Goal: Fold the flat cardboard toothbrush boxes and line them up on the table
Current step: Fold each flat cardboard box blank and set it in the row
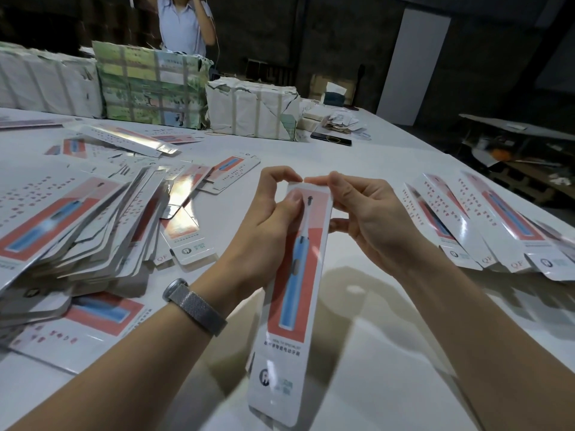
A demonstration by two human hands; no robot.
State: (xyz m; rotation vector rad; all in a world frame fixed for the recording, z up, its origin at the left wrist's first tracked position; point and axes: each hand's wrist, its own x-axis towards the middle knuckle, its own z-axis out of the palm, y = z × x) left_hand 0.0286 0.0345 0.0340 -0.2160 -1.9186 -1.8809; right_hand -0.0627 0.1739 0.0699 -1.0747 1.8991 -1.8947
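White, glossy table (357, 169) fills the head view, with a dim, dark-walled room behind it. At its far edge stand 3 strapped bundles (152, 88), and 1 person in a pale shirt (183, 23) stands beyond them. A loose heap of flat boxes (93, 213) sprawls on the left; about 4 folded boxes (485, 225) lie side by side on the right. 1 box (295, 293) is held above the table's near middle, long axis running away from the wearer, printed brush head at the far end. The left hand (270, 225) grips its upper part, thumb on the face; the right hand (370, 213) pinches the top flap.
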